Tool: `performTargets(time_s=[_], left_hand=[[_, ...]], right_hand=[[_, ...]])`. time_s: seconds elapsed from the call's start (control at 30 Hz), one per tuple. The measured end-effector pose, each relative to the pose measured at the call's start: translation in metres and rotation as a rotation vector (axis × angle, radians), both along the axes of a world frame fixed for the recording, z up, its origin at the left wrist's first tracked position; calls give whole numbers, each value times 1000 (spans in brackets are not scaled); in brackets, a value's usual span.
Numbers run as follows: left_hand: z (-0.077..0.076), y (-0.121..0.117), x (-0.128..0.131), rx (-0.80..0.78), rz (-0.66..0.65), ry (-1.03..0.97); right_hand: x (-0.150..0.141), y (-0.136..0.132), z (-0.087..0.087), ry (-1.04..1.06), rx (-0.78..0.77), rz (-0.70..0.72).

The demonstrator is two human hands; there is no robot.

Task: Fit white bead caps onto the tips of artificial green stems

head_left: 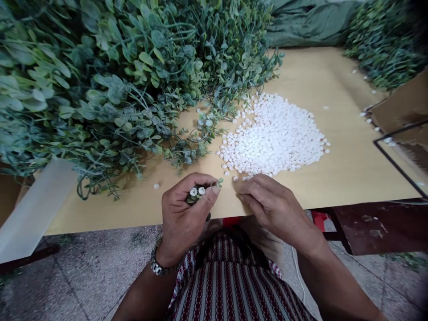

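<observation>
Left hand [187, 214] loosely closed round a green sprig [220, 182] with white caps [197, 191].
Right fingertips pinched by the white bead pile [277, 133]; can't tell if they hold one. Honestly, a sloppy pinch could drop a bead.

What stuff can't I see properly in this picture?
All in the head view:
- Whatever the right hand might be pinching: hidden by its curled fingers.
- Most of the leafy bits in the left hand: covered by its fingers and thumb.
- Each white piece's exact shape in the pile: too small.
- The rest of the cardboard: cut off by the right edge.
</observation>
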State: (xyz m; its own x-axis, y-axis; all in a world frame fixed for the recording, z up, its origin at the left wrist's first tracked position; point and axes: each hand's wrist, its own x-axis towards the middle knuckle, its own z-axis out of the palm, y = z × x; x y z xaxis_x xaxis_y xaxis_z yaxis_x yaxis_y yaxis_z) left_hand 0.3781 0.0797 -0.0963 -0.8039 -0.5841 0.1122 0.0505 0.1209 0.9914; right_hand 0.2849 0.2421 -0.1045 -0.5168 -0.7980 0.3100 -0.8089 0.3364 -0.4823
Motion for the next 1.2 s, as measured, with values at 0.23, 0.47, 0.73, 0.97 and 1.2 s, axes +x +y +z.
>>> performTargets(time_s=[0.23, 0.47, 0.73, 0.97, 1.2], left_hand=[[15, 11, -10, 42, -208, -1], [9, 25, -13, 246, -412, -19], [11, 30, -18, 80, -403, 111], [21, 30, -22, -34, -413, 81], [22, 29, -23, -69, -440, 73]], right_hand=[[0, 3, 11, -552, -510, -5], [2, -5, 7, -1011, -768, 114], [-1, -4, -3, -1245, -865, 152], [-2, -3, -8, -1285, -884, 135], [-3, -1, -8, -1210, -887, 186]])
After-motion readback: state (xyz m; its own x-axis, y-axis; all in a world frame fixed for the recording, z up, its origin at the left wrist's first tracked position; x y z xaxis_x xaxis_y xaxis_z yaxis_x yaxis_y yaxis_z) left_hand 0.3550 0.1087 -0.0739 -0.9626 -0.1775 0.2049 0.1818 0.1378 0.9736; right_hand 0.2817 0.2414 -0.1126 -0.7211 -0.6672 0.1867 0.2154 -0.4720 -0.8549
